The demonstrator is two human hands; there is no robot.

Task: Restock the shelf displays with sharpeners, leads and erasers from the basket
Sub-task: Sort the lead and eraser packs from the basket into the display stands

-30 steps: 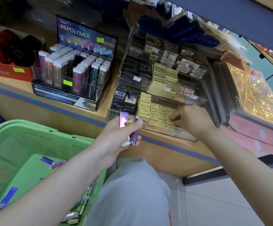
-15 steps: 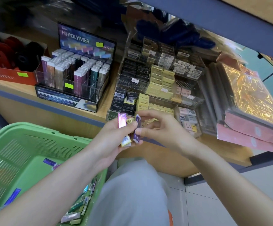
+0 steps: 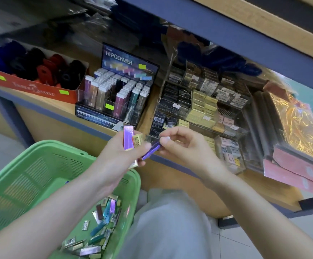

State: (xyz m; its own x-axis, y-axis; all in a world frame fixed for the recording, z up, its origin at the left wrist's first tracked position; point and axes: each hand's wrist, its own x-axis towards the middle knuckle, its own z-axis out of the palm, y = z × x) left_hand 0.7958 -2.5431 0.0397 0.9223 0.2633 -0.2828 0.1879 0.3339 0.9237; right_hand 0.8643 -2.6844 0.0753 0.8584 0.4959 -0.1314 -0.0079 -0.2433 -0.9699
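Several small packs sit fanned in the left hand [image 3: 121, 157], just above the far corner of the green basket [image 3: 39, 146]: a tall purple pack [image 3: 128, 136], a yellow pack [image 3: 138, 140] and a darker purple pack [image 3: 151, 151] jutting sideways. The risk, to my eye, is a spill: tugging that one free could drag its neighbours out, dropping them beside the basket rather than into it. The left hand is curled round the bunch. The right hand [image 3: 186, 146], just right of the basket, pinches the jutting pack's end between thumb and forefinger. Loose packs [image 3: 103, 221] lie inside the basket; the shelf displays [image 3: 198, 107] stand beyond it.
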